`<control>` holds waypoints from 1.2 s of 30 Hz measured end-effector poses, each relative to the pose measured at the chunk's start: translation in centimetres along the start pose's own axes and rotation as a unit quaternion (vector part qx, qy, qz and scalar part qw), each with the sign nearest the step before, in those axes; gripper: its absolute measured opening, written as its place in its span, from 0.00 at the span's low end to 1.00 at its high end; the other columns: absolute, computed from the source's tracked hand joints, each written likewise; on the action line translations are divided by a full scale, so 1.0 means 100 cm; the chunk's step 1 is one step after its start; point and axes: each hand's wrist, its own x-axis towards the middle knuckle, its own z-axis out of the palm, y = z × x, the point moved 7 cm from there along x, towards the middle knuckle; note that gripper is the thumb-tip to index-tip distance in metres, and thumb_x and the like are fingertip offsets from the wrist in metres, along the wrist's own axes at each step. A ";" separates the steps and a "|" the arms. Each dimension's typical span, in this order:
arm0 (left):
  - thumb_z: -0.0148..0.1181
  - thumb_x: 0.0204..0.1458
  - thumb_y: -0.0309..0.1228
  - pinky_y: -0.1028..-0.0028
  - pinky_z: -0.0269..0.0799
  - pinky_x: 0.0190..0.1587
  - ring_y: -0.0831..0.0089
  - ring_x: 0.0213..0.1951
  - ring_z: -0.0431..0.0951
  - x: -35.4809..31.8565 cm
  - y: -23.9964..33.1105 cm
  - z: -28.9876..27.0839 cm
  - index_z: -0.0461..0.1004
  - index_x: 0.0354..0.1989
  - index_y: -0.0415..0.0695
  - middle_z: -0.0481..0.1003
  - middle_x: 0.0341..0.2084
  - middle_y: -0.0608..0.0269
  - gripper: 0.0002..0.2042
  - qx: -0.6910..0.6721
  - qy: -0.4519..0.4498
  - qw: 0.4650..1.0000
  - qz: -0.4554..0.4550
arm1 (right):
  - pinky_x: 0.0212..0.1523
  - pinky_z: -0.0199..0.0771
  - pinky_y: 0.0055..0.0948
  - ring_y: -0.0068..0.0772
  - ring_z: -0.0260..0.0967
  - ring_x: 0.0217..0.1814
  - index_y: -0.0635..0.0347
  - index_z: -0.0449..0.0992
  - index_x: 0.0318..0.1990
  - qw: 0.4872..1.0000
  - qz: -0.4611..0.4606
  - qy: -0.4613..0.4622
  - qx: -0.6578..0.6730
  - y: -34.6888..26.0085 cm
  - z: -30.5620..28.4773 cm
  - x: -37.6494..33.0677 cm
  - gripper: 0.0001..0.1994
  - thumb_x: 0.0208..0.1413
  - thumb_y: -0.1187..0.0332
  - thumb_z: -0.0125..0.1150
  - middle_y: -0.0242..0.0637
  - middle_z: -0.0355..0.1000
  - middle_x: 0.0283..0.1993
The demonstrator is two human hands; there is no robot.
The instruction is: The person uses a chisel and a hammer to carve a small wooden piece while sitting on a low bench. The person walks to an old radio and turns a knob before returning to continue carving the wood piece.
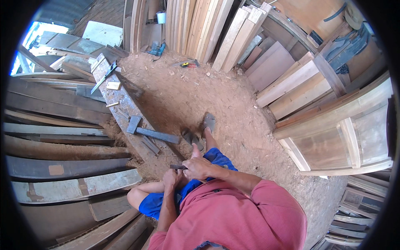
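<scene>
My right hand [197,168] is closed around one end of a short dark flat bar [178,166], held above my lap. Its exact kind is too small to make out. My left hand [171,178] is closed just below the bar's other end, and its fingers are partly hidden. To the left of my legs, a hammer with a heavy grey head [133,124] and thick dark handle [159,135] lies on a narrow wooden bench [125,109]. Narrow dark strips [150,145] lie close to the handle.
A long metal tool [106,77] and small wood scraps [113,85] lie toward the bench's far end. Stacked planks [54,146] fill the left. A handsaw [188,63] and blue power tool [157,49] rest on the floor; panels [341,129] lean right.
</scene>
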 end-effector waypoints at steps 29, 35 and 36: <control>0.41 0.65 0.46 0.78 0.69 0.22 0.77 0.21 0.71 -0.067 0.036 -0.108 0.69 0.44 0.41 0.72 0.25 0.63 0.19 -0.749 -0.079 0.634 0.178 | 0.22 0.59 0.16 0.12 0.59 0.22 0.61 0.76 0.38 0.875 -0.102 -0.022 0.473 -0.098 -0.039 0.040 0.07 0.62 0.68 0.53 0.25 0.68 0.23; 0.43 0.64 0.49 0.81 0.60 0.14 0.81 0.13 0.65 -0.105 0.006 -0.117 0.69 0.39 0.43 0.67 0.16 0.67 0.19 -0.756 -0.018 0.633 0.165 | 0.22 0.63 0.17 0.13 0.61 0.21 0.60 0.70 0.47 0.885 -0.072 -0.036 0.458 -0.120 -0.010 0.049 0.10 0.64 0.66 0.49 0.29 0.70 0.27; 0.44 0.63 0.49 0.81 0.60 0.13 0.81 0.13 0.65 -0.108 -0.002 -0.116 0.69 0.39 0.43 0.67 0.15 0.68 0.19 -0.768 -0.006 0.622 0.153 | 0.22 0.66 0.17 0.14 0.63 0.21 0.60 0.69 0.48 0.877 -0.051 -0.008 0.477 -0.123 -0.008 0.047 0.11 0.64 0.65 0.49 0.30 0.70 0.28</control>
